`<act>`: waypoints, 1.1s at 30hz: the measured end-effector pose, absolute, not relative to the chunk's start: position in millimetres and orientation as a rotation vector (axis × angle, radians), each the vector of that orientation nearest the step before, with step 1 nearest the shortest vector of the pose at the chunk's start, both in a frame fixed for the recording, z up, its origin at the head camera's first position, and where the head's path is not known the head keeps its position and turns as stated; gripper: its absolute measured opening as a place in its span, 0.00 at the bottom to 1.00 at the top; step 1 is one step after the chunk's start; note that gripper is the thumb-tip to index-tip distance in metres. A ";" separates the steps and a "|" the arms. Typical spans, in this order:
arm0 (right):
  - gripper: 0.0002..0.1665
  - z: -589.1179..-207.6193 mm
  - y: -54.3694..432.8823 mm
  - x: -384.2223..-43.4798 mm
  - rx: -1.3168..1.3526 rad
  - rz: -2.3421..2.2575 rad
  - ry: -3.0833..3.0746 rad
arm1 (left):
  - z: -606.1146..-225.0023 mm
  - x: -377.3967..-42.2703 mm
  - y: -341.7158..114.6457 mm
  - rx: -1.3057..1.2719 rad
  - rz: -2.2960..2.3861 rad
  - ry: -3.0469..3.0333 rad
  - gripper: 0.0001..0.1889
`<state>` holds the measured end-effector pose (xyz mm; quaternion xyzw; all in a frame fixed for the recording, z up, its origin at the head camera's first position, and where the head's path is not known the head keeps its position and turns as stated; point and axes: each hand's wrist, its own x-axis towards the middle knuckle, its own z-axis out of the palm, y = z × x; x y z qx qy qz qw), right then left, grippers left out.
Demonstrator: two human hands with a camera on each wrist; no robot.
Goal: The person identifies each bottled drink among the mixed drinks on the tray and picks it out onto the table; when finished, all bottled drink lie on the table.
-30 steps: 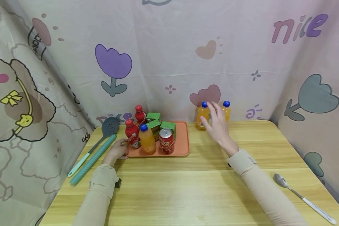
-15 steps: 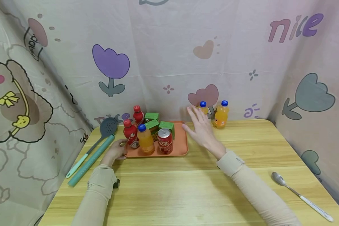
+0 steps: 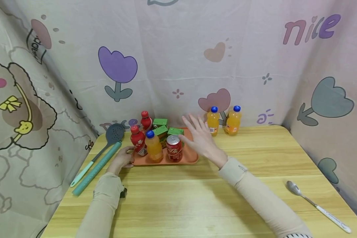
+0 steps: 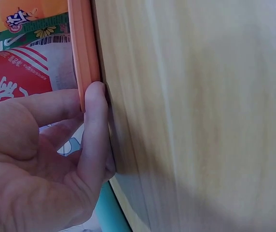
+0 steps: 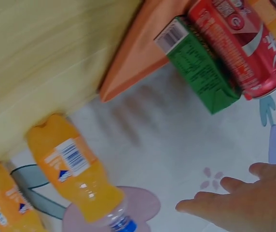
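Fingers (image 4: 95,130) pinch the orange tray (image 3: 191,156), other hand spread wide!

Left hand (image 3: 122,160) has the rim nipped at the near left corner, tray sitting on the table (image 3: 178,205). Aboard: red can (image 3: 174,151), green cartons (image 3: 175,132), two red bottles (image 3: 138,141), one orange bottle (image 3: 154,150). Right hand (image 3: 204,142) hovers over the right end, fingers fanned, nothing held! Two loose orange bottles (image 3: 233,124) stand beyond it; skimmer (image 3: 115,133) and green rod (image 3: 98,168) lie left, spoon (image 3: 294,188) far right.

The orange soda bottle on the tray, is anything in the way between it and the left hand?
Yes, the front red-capped bottle stands between the left hand and the orange soda bottle, on the tray.
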<state>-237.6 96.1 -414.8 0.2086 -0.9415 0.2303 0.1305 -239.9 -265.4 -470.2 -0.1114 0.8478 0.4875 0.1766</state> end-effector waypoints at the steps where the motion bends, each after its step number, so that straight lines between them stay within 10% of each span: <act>1: 0.47 -414.3 93.0 -237.8 0.616 0.672 -2.733 | -470.2 -240.2 -265.4 -0.318 1.382 2.400 0.39; 33: 0.47 -406.0 6.1 -242.7 0.783 0.292 -2.974 | -471.0 -239.3 -265.6 -0.333 1.390 2.398 0.40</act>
